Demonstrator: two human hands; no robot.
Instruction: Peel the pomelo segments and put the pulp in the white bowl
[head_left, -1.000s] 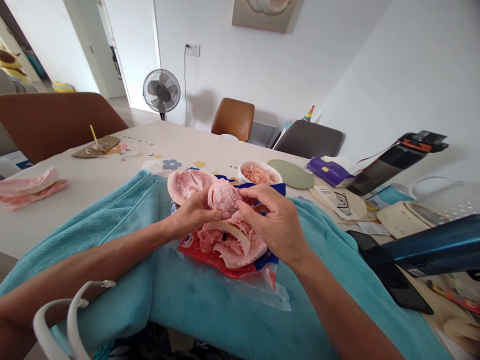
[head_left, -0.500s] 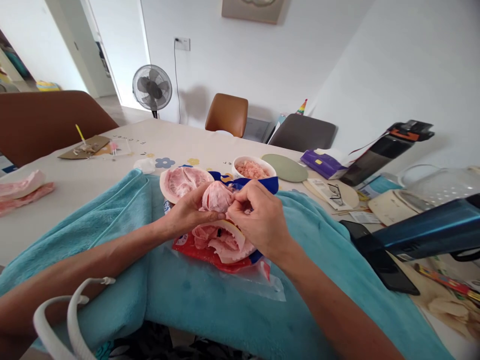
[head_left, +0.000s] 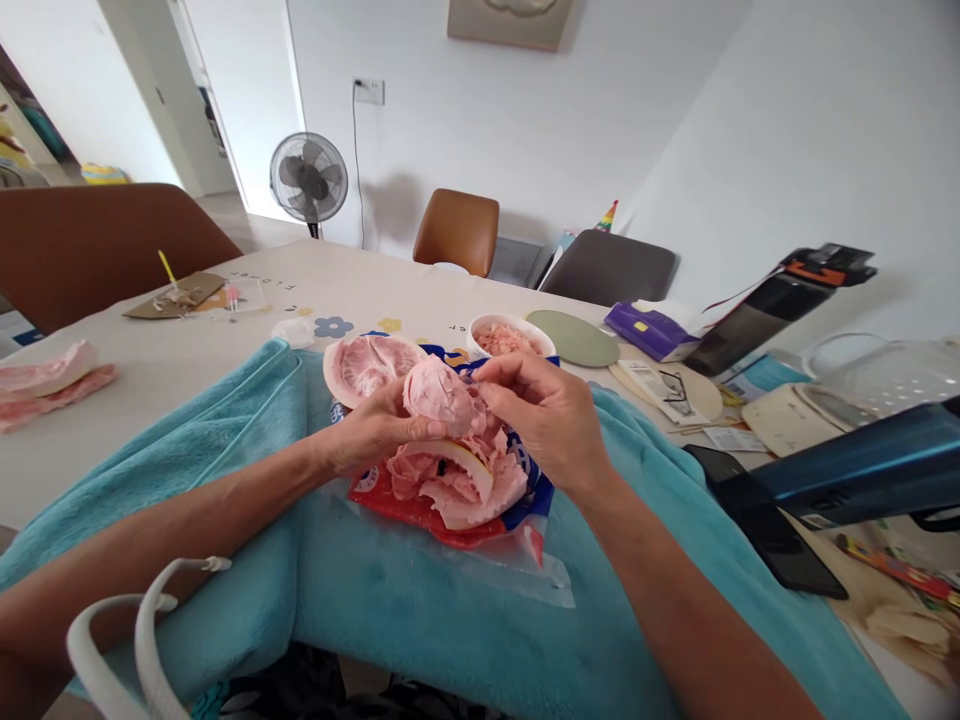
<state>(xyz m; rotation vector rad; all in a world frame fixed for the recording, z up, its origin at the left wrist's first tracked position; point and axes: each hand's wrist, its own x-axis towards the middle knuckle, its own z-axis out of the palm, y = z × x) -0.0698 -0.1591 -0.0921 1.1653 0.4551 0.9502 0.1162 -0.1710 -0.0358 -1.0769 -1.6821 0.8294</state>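
Note:
My left hand (head_left: 375, 430) is wrapped around a peeled pomelo chunk (head_left: 439, 392), pale pink and rounded, thumb along its lower front. At the chunk's right side, my right hand (head_left: 544, 410) has its thumb and forefinger closed on the edge; the fingertips are partly hidden. Below lie torn pomelo peel pieces (head_left: 472, 500) with thick pink pith, on a red and blue plastic bag (head_left: 420, 520). Behind my left hand sits a hollow half of pomelo rind (head_left: 367, 365). A white bowl (head_left: 474, 345) of pink pulp stands just beyond my hands.
A turquoise towel (head_left: 420, 630) covers the near table. To the right are a phone (head_left: 772, 530), a blue bottle (head_left: 862, 460), a dark bottle (head_left: 772, 310), glasses (head_left: 675, 388) and a purple tissue pack (head_left: 649, 330). More peel (head_left: 52, 380) lies far left.
My right hand has moved slightly right, its fingers less curled. The pomelo chunk has turned in my left hand, showing a smoother side, and more peel below is uncovered.

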